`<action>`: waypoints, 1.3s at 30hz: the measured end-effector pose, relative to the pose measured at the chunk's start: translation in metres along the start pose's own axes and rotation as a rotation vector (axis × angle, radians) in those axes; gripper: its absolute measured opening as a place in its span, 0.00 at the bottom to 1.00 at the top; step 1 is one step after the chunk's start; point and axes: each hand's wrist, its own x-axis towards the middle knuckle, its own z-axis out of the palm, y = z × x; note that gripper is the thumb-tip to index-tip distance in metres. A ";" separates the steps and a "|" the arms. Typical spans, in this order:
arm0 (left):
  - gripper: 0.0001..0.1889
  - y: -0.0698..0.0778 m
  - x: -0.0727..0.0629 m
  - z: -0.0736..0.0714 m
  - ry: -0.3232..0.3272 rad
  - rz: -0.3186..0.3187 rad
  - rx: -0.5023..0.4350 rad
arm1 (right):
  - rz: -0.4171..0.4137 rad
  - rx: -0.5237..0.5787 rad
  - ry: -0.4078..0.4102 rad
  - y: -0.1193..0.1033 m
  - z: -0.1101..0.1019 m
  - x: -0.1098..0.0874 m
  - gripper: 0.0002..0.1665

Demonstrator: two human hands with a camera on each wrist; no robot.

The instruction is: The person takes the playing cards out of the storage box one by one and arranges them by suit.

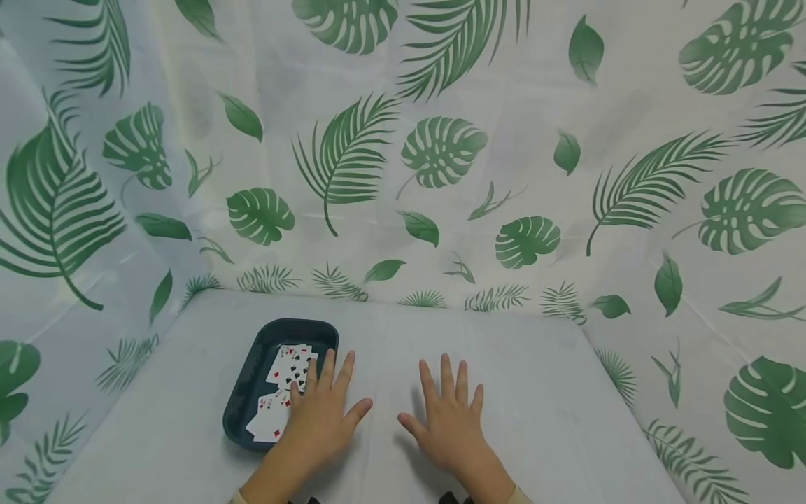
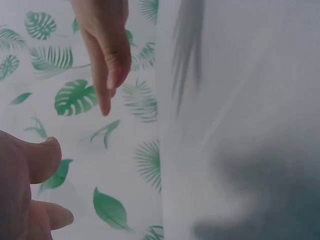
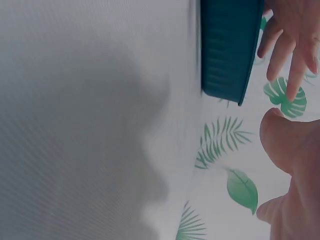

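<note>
My left hand (image 1: 321, 420) is spread with straight fingers, over the right side of a dark teal tray (image 1: 236, 399), and holds nothing. Playing cards lie face up in the tray in two groups: the farther cards (image 1: 290, 365) and the nearer cards (image 1: 267, 420). Part of both groups is hidden behind the left hand. To the right, my right hand (image 1: 450, 427) spreads its fingers above the white table, casting a shadow. Between the hands is a gap, thumbs pointing toward each other. In the right wrist view the tray's side (image 3: 227, 50) shows beyond the right thumb (image 3: 282, 142).
A white cloth covers the table (image 1: 535, 392). Behind it and at both sides hang white curtains (image 1: 378, 231) printed with green leaves, meeting the table at its edges. The tray stands on the left part of the table.
</note>
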 end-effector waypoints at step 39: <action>0.35 -0.076 0.006 -0.090 -0.102 -0.192 -0.772 | -0.278 0.059 0.062 -0.058 -0.022 0.048 0.61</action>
